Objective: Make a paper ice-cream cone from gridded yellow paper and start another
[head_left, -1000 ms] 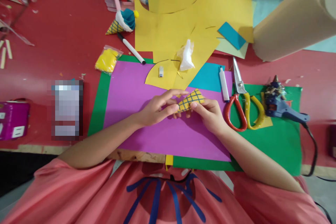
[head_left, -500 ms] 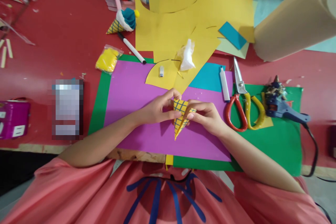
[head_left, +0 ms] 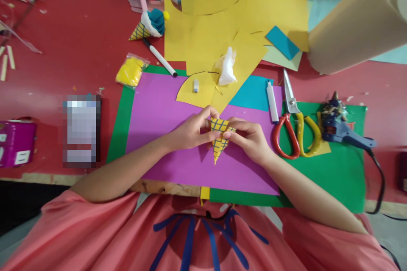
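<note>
Both hands hold a small yellow paper cone (head_left: 219,142) drawn with a dark grid, its tip pointing down toward me. My left hand (head_left: 190,130) pinches its left upper edge with thumb and fingers. My right hand (head_left: 249,137) pinches the right upper edge. The cone hovers just over a purple paper sheet (head_left: 165,135) that lies on a green sheet (head_left: 337,173). A yellow half-round paper cutout (head_left: 203,93) lies just beyond my fingers.
Red-and-yellow scissors (head_left: 294,125), a white marker (head_left: 271,101) and a blue glue gun (head_left: 341,129) lie to the right. Farther back lie yellow paper sheets (head_left: 222,17), a finished paper cone (head_left: 148,27), a black-tipped marker (head_left: 160,58), a yellow bag (head_left: 129,72) and a tan paper roll (head_left: 352,25).
The cone has turned from lying sideways, tip to the left, to pointing tip-down toward me. Both hands shifted their grip to its upper rim and closed in.
</note>
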{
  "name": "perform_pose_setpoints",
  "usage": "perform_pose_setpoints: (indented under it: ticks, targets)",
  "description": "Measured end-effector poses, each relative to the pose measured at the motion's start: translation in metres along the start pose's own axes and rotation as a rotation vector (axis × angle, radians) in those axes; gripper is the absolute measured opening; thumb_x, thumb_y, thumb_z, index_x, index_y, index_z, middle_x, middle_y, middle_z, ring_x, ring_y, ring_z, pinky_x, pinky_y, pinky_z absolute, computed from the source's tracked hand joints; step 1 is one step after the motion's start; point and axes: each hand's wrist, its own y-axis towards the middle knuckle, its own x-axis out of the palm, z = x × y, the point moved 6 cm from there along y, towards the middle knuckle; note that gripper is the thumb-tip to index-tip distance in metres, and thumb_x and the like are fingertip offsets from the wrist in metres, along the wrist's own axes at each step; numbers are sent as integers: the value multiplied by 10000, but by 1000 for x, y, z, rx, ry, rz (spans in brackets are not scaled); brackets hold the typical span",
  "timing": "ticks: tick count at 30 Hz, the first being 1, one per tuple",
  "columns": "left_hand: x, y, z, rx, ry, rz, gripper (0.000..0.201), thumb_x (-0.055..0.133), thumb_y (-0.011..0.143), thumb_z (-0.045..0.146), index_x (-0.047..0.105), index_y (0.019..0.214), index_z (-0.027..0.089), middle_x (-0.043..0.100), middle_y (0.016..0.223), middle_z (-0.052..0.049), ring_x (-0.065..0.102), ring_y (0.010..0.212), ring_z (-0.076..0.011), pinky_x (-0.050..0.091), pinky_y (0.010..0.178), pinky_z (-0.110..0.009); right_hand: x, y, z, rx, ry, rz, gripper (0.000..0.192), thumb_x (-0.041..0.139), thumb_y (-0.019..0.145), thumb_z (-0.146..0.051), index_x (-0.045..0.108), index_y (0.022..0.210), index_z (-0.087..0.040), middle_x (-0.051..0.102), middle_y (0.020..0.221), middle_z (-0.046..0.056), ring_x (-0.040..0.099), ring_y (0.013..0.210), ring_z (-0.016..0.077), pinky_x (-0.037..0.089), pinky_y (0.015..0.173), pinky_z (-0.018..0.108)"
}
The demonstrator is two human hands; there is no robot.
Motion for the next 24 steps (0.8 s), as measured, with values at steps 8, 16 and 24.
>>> perform_pose_setpoints:
  ticks: [8, 16, 24]
  targets:
    - [-1, -2, -4, -21, 50, 23, 335, 671, 839, 324, 367, 959, 249, 555, 733, 61, 593, 585, -79, 446, 494, -157, -2, -1, 9, 15, 18, 20, 144, 723, 797, -312, 692, 793, -172, 673, 814, 40, 619, 749, 142, 502, 656, 271]
    - [2, -1, -3, 15, 21, -79, 329, 618, 882, 367, 374, 1069, 250, 651, 822, 17, 643, 630, -86, 465, 530, -154, 0, 0, 7, 51, 97, 10, 192, 721, 795, -354, 702, 725, -176, 665, 784, 37, 614, 722, 136, 511, 626, 271]
    - [-4, -3, 0, 4, 7, 12, 239, 559, 914, 402, 412, 1029, 253, 596, 737, 45, 619, 617, -87, 468, 552, -170, -5, 0, 4, 8, 76, 55, 127, 688, 831, -294, 701, 758, -192, 664, 783, 16, 603, 698, 116, 512, 644, 268]
